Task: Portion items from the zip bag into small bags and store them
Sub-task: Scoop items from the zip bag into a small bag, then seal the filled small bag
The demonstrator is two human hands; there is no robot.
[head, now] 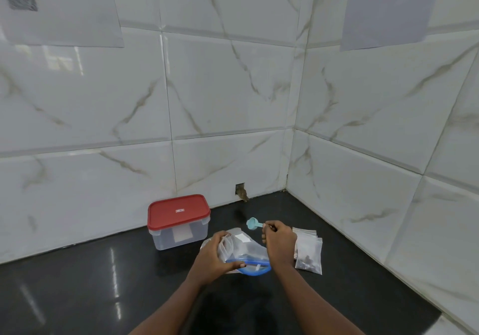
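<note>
A clear zip bag with a blue zip edge lies on the black counter in front of me. My left hand grips its left side along with some thin clear plastic, the thumb lying by the blue zip. My right hand is raised just above the bag and pinches the handle of a small light-blue scoop, whose bowl points left. Right of that hand lie several small clear bags, the nearest with dark contents at its bottom.
A clear plastic box with a red lid stands shut to the left of the bags, near the tiled wall. The black counter runs into a tiled corner at the back right. A small hole is in the wall.
</note>
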